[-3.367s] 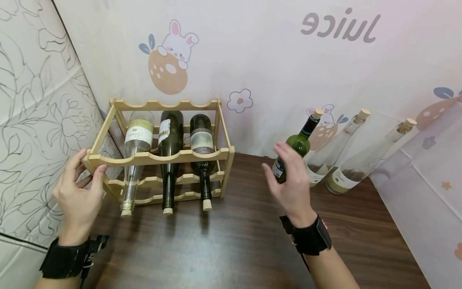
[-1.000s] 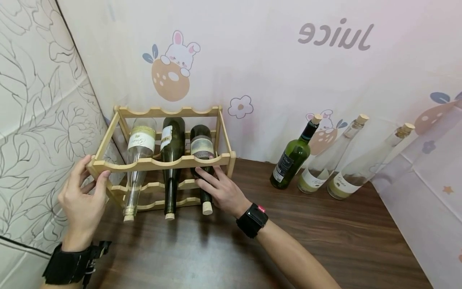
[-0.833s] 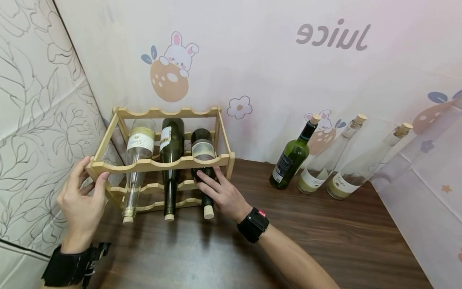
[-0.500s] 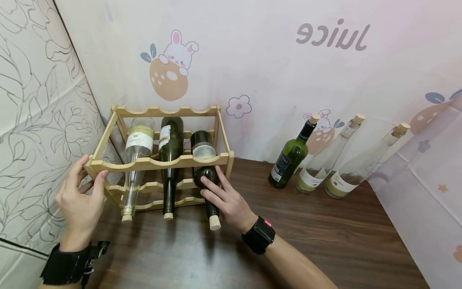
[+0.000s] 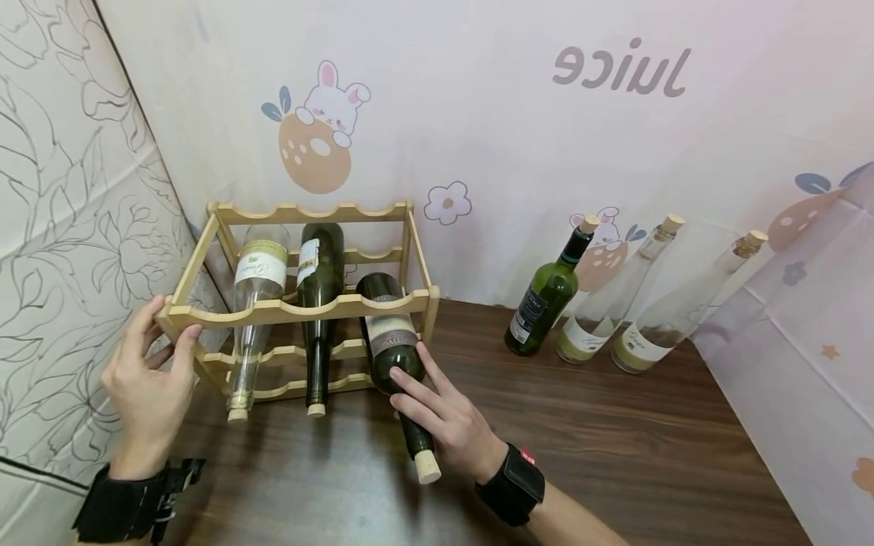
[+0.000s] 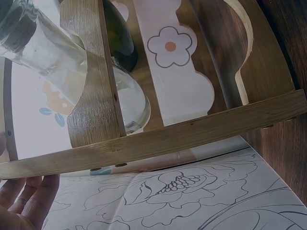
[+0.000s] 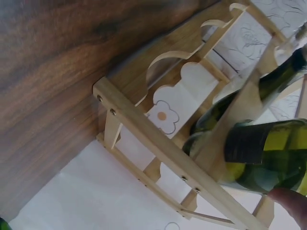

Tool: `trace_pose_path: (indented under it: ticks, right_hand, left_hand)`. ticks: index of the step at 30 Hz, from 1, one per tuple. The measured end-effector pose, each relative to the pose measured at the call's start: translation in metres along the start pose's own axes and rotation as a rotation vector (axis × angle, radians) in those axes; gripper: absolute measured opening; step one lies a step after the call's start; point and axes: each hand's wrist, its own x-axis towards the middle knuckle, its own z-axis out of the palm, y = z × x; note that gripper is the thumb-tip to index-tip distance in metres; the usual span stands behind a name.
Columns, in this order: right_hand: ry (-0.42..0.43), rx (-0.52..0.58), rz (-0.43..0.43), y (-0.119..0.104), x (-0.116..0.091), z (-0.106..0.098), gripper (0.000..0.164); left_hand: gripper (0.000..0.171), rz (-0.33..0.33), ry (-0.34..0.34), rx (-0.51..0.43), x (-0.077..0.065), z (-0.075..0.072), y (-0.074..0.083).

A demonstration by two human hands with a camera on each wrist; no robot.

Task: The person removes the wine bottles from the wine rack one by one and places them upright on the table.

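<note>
My left hand [image 5: 149, 383] grips the front left corner of a wooden wine rack [image 5: 328, 306], its thumb and fingers on either side. In the left wrist view its fingers [image 6: 45, 196] lie against the rack's end bar. My right hand [image 5: 451, 425] holds a dark green wine bottle [image 5: 392, 334] around its shoulder and neck. That bottle slants out of the rack, cork toward me, its base end still behind the front rail. A clear bottle [image 5: 261, 265] and another dark green bottle [image 5: 321, 280] lie in the rack, necks forward and down.
Right of the rack, a green bottle [image 5: 546, 299] and two clear bottles, one [image 5: 587, 334] beside it and one [image 5: 645, 345] farther right, stand corked on the dark wood table [image 5: 614, 455]. Printed cloth walls [image 5: 505, 136] close off the back and sides.
My right hand has come from near the standing bottles to the rack's right-hand bottle and has drawn it forward, down and rightward. The left hand has stayed on the rack's corner.
</note>
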Motion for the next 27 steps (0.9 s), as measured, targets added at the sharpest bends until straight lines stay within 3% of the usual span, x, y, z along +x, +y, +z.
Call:
trace_pose_path:
  ticks: [12, 21, 27]
  right_hand:
    - [-0.006, 0.132, -0.003, -0.031, 0.006, -0.047, 0.019]
    - [-0.067, 0.259, 0.107, -0.051, 0.015, -0.092, 0.024]
    - [-0.017, 0.401, 0.186, -0.042, 0.030, -0.117, 0.026]
  left_hand:
    - [0.050, -0.010, 0.010, -0.023, -0.001, 0.001, 0.001]
    - [0.050, -0.001, 0.006, -0.024, 0.000, 0.000, 0.002]
    - [0.051, -0.011, 0.004, -0.025, -0.002, -0.001, 0.001]
